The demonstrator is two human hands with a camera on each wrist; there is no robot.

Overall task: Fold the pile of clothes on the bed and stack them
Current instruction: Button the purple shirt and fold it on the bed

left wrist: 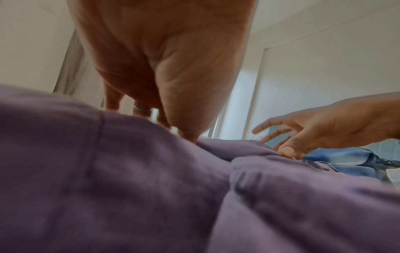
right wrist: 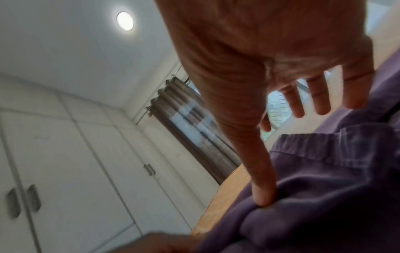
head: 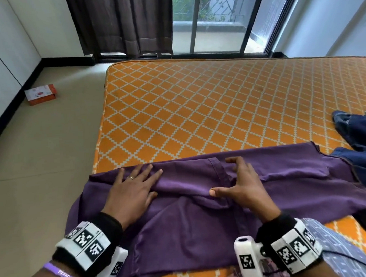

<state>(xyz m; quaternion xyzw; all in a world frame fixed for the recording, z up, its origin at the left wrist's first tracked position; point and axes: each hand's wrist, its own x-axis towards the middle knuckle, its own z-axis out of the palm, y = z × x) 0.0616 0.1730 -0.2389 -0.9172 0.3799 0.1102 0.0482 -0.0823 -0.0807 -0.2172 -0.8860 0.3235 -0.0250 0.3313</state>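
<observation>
Purple cloth [head: 194,218] lies long-ways along the bed's [head: 197,108] near edge, left hand [head: 131,189] flat and released on it, right hand [head: 242,186] spread, thumb pressing its middle.

Left hand on rumpled purple cloth garment

Left hand [left wrist: 173,71] touches the rumpled purple cloth garment [left wrist: 129,188]; right hand [left wrist: 324,130], fingers spread, thumb on the fabric; blue denim garment [left wrist: 342,162] behind.

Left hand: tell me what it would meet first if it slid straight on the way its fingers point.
The left hand lies flat on the purple garment, fingers pointing up and right. It would likely first meet the raised fold just past its fingertips, then bare orange mattress.
</observation>
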